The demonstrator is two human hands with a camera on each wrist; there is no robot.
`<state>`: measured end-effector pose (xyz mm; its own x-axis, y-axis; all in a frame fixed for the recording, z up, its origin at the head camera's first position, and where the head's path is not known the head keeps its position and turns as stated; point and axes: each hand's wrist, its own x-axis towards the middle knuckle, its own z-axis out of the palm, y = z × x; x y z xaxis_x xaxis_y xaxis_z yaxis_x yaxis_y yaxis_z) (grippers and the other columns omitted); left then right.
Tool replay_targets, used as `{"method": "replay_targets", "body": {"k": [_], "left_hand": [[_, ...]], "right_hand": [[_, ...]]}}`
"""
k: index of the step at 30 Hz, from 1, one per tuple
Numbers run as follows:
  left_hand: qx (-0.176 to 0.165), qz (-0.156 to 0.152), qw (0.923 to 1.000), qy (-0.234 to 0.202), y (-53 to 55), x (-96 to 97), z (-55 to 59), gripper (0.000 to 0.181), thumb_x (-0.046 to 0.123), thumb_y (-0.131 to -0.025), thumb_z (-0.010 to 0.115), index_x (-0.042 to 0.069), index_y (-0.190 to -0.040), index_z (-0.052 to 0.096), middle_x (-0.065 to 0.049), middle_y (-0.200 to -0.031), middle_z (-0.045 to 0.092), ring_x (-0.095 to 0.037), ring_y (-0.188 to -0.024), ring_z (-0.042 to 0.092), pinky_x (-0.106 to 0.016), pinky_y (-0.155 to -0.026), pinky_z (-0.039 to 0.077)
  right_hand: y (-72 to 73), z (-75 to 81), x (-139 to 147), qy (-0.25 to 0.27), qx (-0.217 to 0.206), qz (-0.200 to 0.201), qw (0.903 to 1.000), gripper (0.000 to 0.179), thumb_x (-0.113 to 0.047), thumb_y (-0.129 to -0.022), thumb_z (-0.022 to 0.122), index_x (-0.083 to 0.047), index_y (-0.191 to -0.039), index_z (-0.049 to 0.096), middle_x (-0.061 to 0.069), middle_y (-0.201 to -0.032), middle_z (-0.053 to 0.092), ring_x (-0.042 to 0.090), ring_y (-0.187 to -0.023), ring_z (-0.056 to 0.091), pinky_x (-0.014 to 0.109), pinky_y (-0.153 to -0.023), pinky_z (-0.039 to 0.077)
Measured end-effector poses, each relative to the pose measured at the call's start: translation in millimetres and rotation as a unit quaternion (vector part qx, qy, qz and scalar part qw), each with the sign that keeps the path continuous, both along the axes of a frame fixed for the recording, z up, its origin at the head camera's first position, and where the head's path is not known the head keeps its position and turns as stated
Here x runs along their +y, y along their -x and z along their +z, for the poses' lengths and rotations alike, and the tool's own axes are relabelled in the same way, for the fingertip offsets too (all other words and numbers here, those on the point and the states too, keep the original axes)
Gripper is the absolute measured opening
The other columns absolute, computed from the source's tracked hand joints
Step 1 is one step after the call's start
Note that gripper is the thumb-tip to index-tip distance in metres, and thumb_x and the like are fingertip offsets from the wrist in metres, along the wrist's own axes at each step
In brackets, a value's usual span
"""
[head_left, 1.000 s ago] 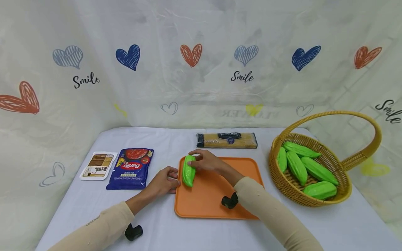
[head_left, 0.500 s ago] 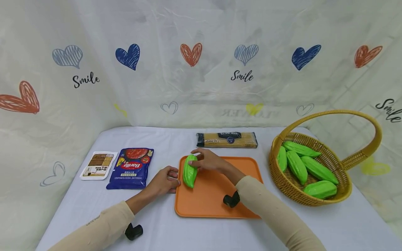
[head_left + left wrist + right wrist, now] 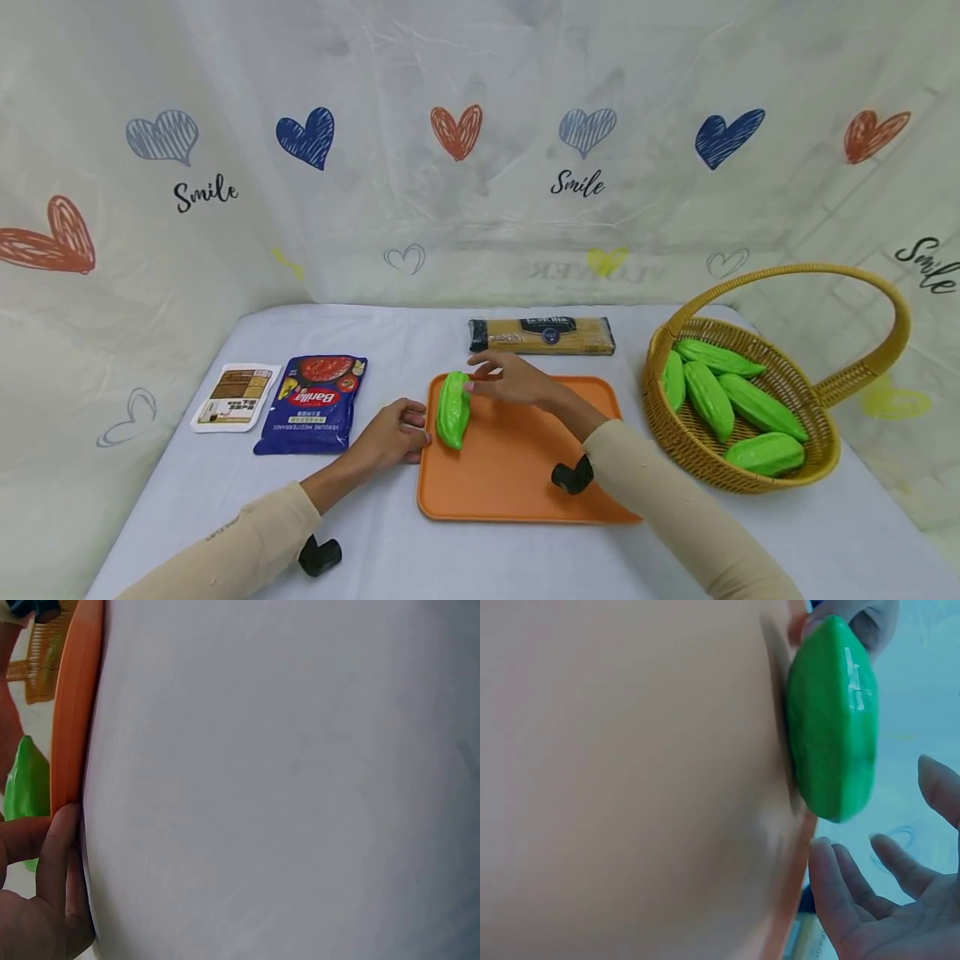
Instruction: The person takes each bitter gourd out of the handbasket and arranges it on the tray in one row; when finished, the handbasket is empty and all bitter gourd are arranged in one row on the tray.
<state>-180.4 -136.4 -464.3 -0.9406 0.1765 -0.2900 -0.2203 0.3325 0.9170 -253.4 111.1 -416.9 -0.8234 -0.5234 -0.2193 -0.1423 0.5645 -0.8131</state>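
A glossy green ribbed gourd (image 3: 453, 411) lies lengthwise along the left side of the orange tray (image 3: 517, 483). My left hand (image 3: 390, 431) pinches the tray's left rim; in the left wrist view, its fingers (image 3: 52, 855) lie on both sides of that rim. Just right of the gourd's far end is my right hand (image 3: 513, 379). The right wrist view has its fingers (image 3: 829, 889) spread and relaxed, apart from the gourd (image 3: 832, 724) and holding nothing.
Several similar gourds fill a wicker basket (image 3: 663, 433) with a tall handle at the right. A pasta packet (image 3: 543, 336) lies behind the tray. To the left are a blue Barilla pouch (image 3: 311, 404) and a small white-and-brown packet (image 3: 236, 397).
My right hand has let go of the gourd and drawn slightly right, after the gourd shifted a little rightward on the tray. The left hand has stayed at the rim.
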Motion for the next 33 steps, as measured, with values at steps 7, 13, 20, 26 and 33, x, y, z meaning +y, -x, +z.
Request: {"method": "replay_targets", "body": {"k": [7, 13, 20, 26, 33], "left_hand": [[0.002, -0.002, 1.0, -0.002, 0.2, -1.0, -1.5, 0.05, -0.002, -0.084, 0.069, -0.003, -0.131, 0.052, -0.016, -0.114, 0.057, -0.02, -0.093, 0.065, -0.034, -0.065, 0.064], [0.007, -0.007, 0.9999, -0.009, -0.3, -0.1, -2.4, 0.054, -0.004, -0.079, 0.068, -0.004, -0.131, 0.052, -0.016, -0.114, 0.056, -0.021, -0.094, 0.064, -0.036, -0.065, 0.064], [0.004, -0.008, 0.9999, -0.013, 0.1, -1.4, -3.5, 0.055, -0.005, -0.079, 0.066, -0.004, -0.131, 0.051, -0.016, -0.114, 0.056, -0.02, -0.093, 0.064, -0.035, -0.066, 0.064], [0.002, -0.009, 0.9999, -0.011, 1.0, -1.6, -4.1, 0.054, -0.005, -0.079, 0.066, -0.004, -0.131, 0.051, -0.016, -0.114, 0.056, -0.02, -0.093, 0.064, -0.035, -0.066, 0.064], [-0.004, -0.002, 0.9999, -0.011, 2.6, -0.6, -4.8, 0.053, -0.004, -0.08, 0.067, -0.002, -0.13, 0.053, -0.014, -0.113, 0.057, -0.019, -0.092, 0.065, -0.034, -0.066, 0.064]], "right_hand": [[-6.2, 17.6, 20, 0.0, 0.0, 0.021, 0.9998, 0.058, -0.038, -0.097, 0.065, -0.011, -0.146, 0.05, 0.017, -0.142, 0.053, 0.038, -0.127, 0.057, 0.045, -0.097, 0.056], [-8.9, 27.5, 39, -0.002, 0.004, 0.028, 0.9996, 0.057, -0.039, -0.095, 0.067, -0.013, -0.144, 0.053, 0.016, -0.14, 0.056, 0.034, -0.123, 0.061, 0.041, -0.093, 0.058], [-12.7, 37.6, 63, -0.006, 0.023, 0.039, 0.9989, 0.058, -0.04, -0.094, 0.069, -0.014, -0.143, 0.053, 0.019, -0.142, 0.054, 0.03, -0.121, 0.061, 0.044, -0.096, 0.056], [-19.6, 47.8, 81, -0.011, 0.028, 0.055, 0.9981, 0.056, -0.039, -0.093, 0.07, -0.016, -0.142, 0.053, 0.012, -0.143, 0.055, 0.028, -0.123, 0.06, 0.045, -0.105, 0.052], [-27.1, 53.7, 107, -0.007, 0.022, 0.072, 0.9971, 0.056, -0.032, -0.095, 0.069, -0.011, -0.143, 0.051, 0.013, -0.142, 0.054, 0.029, -0.123, 0.06, 0.049, -0.106, 0.05]]}}
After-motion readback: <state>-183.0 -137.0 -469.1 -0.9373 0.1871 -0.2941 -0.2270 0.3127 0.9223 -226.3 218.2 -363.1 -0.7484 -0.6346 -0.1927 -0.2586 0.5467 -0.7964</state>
